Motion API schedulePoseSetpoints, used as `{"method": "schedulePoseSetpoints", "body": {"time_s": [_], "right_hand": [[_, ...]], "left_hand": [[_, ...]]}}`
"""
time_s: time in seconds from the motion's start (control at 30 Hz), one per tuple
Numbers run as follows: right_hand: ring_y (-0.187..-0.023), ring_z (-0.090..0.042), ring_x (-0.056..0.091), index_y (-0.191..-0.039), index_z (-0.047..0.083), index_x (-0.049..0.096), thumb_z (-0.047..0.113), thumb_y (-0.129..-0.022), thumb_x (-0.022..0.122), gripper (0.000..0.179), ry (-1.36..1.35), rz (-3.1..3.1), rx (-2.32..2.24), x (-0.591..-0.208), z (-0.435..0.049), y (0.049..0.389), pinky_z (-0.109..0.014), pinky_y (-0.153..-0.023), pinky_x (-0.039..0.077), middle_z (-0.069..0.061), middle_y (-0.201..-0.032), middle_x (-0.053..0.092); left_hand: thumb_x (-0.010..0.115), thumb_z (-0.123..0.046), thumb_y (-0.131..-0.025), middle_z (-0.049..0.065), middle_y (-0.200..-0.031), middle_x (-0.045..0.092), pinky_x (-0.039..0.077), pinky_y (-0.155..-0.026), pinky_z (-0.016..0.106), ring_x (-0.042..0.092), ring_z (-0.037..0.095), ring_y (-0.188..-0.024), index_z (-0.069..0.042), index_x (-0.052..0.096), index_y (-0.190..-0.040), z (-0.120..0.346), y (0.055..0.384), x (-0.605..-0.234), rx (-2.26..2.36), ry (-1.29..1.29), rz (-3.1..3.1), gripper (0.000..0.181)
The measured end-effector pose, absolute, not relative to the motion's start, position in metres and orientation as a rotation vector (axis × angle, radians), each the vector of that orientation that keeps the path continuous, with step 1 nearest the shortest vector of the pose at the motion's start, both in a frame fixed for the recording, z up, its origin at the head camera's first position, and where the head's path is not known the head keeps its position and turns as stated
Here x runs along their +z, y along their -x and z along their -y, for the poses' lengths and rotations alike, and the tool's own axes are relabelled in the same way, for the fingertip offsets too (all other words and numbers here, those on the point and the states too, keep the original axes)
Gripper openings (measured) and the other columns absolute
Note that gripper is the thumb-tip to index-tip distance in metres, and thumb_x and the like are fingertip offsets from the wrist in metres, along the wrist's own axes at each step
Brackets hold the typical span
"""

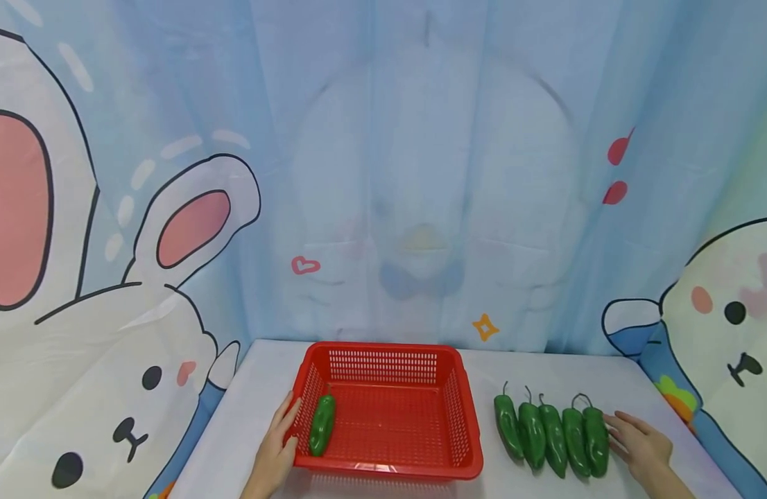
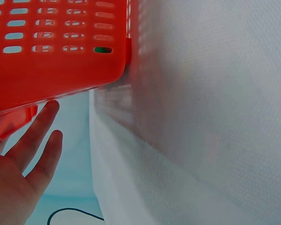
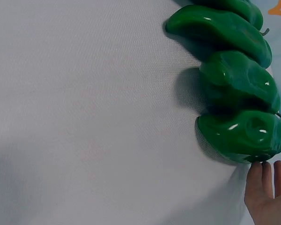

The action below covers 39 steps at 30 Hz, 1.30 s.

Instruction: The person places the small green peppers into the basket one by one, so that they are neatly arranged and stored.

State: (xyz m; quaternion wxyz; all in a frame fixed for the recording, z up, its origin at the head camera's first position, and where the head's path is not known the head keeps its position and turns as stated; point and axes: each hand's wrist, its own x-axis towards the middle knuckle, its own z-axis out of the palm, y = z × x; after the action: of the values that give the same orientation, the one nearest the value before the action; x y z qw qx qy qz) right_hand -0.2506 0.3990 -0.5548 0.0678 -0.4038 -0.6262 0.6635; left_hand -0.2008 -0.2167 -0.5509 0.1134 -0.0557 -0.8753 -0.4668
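Observation:
A red plastic basket [image 1: 390,468] sits on the white table, with one green chili pepper [image 1: 322,425] lying inside along its left wall. My left hand [image 1: 276,443] rests at the basket's left rim; in the left wrist view its fingers [image 2: 41,131] are extended beside the red rim, and part of the hand is hidden there. Right of the basket, several green chili peppers [image 1: 553,436] lie side by side, stems pointing away from me. The fingertips of my right hand [image 1: 642,443] touch the outer side of the rightmost pepper [image 3: 246,136], fingers fairly straight, gripping nothing.
The white tabletop [image 1: 508,485] runs back to a blue curtain [image 1: 421,173] printed with cartoon animals, which also hangs along both sides. A gap of tabletop separates the basket from the pepper row.

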Motion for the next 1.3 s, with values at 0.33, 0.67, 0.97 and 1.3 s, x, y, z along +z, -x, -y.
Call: {"method": "schedulePoseSetpoints", "body": {"time_s": [0.33, 0.67, 0.97, 1.3], "right_hand": [[-0.133, -0.048, 0.038, -0.149, -0.005, 0.034, 0.001, -0.089, 0.064, 0.068, 1.188, 1.989, 1.93, -0.562, -0.393, 0.254, -0.057, -0.105, 0.038, -0.036, -0.149, 0.031], [-0.13, -0.048, 0.039, -0.145, -0.009, 0.037, -0.001, -0.087, 0.062, 0.063, 1.204, 2.128, 1.765, -0.57, -0.387, 0.255, -0.056, -0.104, 0.04, -0.037, -0.148, 0.03], [-0.131, -0.048, 0.035, -0.144, -0.009, 0.038, 0.002, -0.089, 0.062, 0.061, 1.226, 2.195, 1.713, -0.571, -0.386, 0.256, -0.055, -0.108, 0.035, -0.037, -0.148, 0.028], [-0.129, -0.048, 0.036, -0.142, -0.01, 0.04, 0.007, -0.091, 0.062, 0.058, 1.247, 2.282, 1.602, -0.565, -0.379, 0.251, -0.057, -0.104, 0.04, -0.037, -0.147, 0.029]], "left_hand": [[0.046, 0.004, -0.088, 0.01, -0.161, 0.024, 0.038, -0.106, 0.055, 0.027, 0.036, -0.145, -0.007, 0.039, -0.151, 0.217, 0.202, -0.551, -1.379, 0.157, 2.563, 0.065], [0.046, 0.005, -0.087, 0.012, -0.161, 0.024, 0.033, -0.108, 0.056, 0.025, 0.035, -0.145, -0.005, 0.039, -0.151, 0.217, 0.201, -0.551, -1.403, 0.17, 2.557, 0.065], [0.047, 0.005, -0.087, 0.01, -0.161, 0.024, 0.033, -0.108, 0.057, 0.026, 0.036, -0.145, -0.006, 0.04, -0.151, 0.217, 0.201, -0.55, -1.378, 0.16, 2.565, 0.066], [0.047, 0.004, -0.087, 0.011, -0.162, 0.023, 0.033, -0.108, 0.058, 0.025, 0.036, -0.145, -0.006, 0.039, -0.151, 0.216, 0.201, -0.551, -1.374, 0.144, 2.577, 0.066]]}}
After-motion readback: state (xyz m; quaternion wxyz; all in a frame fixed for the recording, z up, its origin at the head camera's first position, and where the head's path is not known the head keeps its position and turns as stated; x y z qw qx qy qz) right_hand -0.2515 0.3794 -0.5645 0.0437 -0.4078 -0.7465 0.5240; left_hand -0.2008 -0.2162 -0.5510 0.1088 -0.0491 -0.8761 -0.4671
